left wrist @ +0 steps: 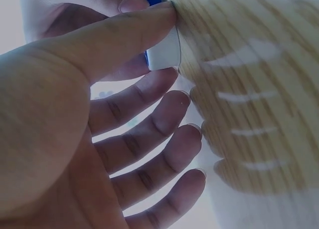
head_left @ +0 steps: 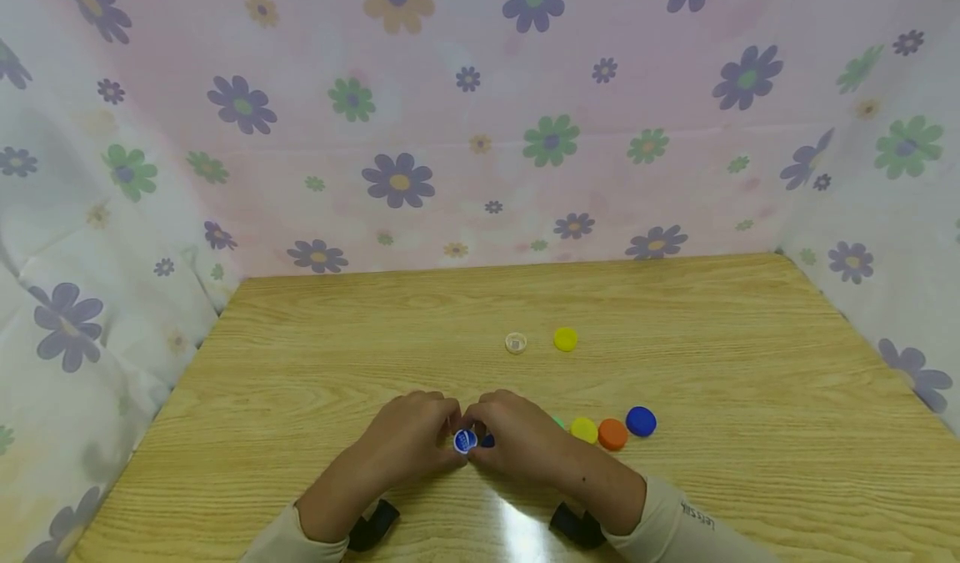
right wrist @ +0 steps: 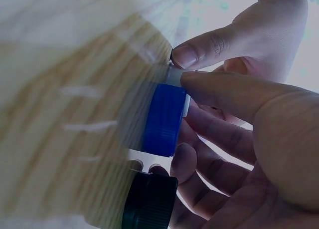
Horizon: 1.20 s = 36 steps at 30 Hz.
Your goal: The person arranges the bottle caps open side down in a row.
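Note:
A small white bottle cap [head_left: 465,441] with a blue printed top lies between my two hands at the table's front. My left hand [head_left: 416,436] pinches its side with thumb and index finger; in the left wrist view the other fingers are loosely bent. From the opposite side my right hand [head_left: 517,436] holds the same cap, its thumb at the edge; its index fingertip is partly hidden. Beside it, under the right hand, stand a blue cap [right wrist: 164,120] and a dark ridged cap [right wrist: 149,201].
To the right, a green cap [head_left: 558,422] shows partly behind the right hand. Yellow [head_left: 584,430], orange [head_left: 612,434] and blue [head_left: 641,421] caps follow. Farther back on the wooden table [head_left: 337,329] lie a clear whitish cap [head_left: 516,343] and a yellow cap [head_left: 566,339]. Flowered cloth encloses the table.

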Tool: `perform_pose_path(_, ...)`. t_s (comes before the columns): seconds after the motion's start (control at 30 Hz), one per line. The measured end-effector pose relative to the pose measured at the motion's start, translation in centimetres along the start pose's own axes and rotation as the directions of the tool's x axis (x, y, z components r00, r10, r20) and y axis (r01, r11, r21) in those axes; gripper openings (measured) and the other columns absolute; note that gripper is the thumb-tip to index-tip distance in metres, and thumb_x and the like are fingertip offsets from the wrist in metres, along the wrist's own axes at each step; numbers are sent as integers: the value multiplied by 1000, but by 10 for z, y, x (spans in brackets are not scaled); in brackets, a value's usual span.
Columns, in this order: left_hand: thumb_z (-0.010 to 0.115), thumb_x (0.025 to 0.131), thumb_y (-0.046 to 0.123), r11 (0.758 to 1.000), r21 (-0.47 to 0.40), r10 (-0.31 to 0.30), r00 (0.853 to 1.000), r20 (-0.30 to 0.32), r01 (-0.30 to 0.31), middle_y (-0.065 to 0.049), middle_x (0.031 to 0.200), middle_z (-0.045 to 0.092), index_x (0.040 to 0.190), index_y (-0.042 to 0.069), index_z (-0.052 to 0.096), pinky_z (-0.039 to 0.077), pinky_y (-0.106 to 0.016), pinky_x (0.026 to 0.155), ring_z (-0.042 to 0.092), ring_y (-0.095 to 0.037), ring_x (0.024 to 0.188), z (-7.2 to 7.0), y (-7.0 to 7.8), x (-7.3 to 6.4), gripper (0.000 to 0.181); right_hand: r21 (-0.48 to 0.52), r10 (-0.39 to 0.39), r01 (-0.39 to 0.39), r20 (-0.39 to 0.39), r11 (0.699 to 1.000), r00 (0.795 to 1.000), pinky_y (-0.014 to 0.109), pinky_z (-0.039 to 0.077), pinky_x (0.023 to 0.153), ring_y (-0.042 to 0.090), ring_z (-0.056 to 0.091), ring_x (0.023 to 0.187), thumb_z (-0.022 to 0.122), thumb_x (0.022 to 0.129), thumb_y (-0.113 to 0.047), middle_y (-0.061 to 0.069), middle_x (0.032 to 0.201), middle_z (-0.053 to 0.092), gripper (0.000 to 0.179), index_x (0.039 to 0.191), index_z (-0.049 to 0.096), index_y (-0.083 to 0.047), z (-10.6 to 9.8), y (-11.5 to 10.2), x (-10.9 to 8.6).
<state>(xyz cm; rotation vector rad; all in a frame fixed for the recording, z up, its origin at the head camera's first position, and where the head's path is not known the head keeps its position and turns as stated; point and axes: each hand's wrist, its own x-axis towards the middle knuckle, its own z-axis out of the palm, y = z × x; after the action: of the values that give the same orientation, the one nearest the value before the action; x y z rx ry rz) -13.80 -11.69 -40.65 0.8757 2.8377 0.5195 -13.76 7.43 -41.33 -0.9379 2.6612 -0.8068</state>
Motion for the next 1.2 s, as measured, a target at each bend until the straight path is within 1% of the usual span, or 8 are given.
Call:
perform_pose_path(0.17, 85, 78, 30, 1000, -21, 5, 1000, 2, -5, 9, 74, 58, 87, 15, 69, 42, -22, 62, 48, -3, 66, 1, 0, -1, 24, 5, 10, -10, 4, 1000, 1000, 18, 49, 71, 2, 56, 81, 80, 85, -16, -9, 88, 66, 17, 102, 75, -14, 1, 0, 1)
perform_pose_path(0.43, 85, 79, 30, 1000, -30, 9, 1000, -1, -10, 9, 73, 55, 88, 14, 67, 40, -22, 61, 46, -3, 64, 1, 0, -1, 26, 23, 25, -25, 5, 999, 1000, 19, 49, 72, 2, 56, 81, 79, 85, -15, -8, 89, 64, 20, 104, 75, -13, -1, -2, -1)
perform_pose_path(0.63, 85, 79, 30, 999, -38, 10, 1000, -4, -10, 9, 73, 56, 88, 14, 67, 40, -21, 60, 46, -3, 64, 1, -1, -1, 26, 38, 32, -32, 10, 999, 999, 19, 49, 72, 2, 55, 81, 79, 85, -14, -8, 90, 64, 21, 105, 74, -13, -1, -2, -1)
perform_pose_path(0.73, 85, 78, 32, 1000, -28, 3, 1000, -1, -3, 9, 74, 57, 90, 14, 68, 41, -22, 61, 47, -2, 65, 1, -1, -1, 27, 45, 45, -46, 20, 998, 999, 19, 50, 73, 2, 56, 83, 79, 85, -17, -9, 91, 65, 22, 106, 74, -13, -1, -2, -1)
perform_pose_path(0.87, 86, 76, 38, 1000, -8, -11, 1000, 24, 11, 10, 78, 60, 97, 15, 70, 45, -23, 64, 51, -2, 68, -1, -2, -2, 35, 36, 71, -73, 36, 997, 997, 21, 51, 76, 3, 57, 86, 79, 87, -24, -9, 93, 65, 26, 111, 72, -15, -4, -1, -1)
perform_pose_path(0.97, 84, 77, 43, 1000, 17, -15, 999, 35, 15, 10, 83, 62, 102, 15, 70, 48, -28, 70, 54, -4, 73, -4, -3, -3, 40, 16, 79, -79, 21, 997, 997, 25, 52, 79, 7, 58, 91, 76, 89, -29, -7, 96, 65, 30, 114, 71, -14, -8, -1, -2)
perform_pose_path(1.03, 82, 80, 45, 1000, 29, -10, 1000, 25, 9, 8, 87, 65, 104, 16, 70, 50, -32, 73, 57, -5, 76, -6, -3, -3, 40, -1, 69, -69, -4, 998, 998, 28, 52, 81, 12, 59, 95, 75, 91, -31, -4, 100, 66, 30, 115, 71, -13, -11, -2, -4)
perform_pose_path(1.2, 73, 90, 45, 1000, 27, -4, 999, -53, 6, 3, 96, 71, 109, 16, 70, 54, -46, 83, 66, -13, 84, -9, -2, -2, 34, -13, 30, -31, -74, 999, 997, 34, 55, 83, 19, 62, 103, 72, 93, -28, 2, 108, 68, 27, 114, 71, -10, -22, -2, -8)
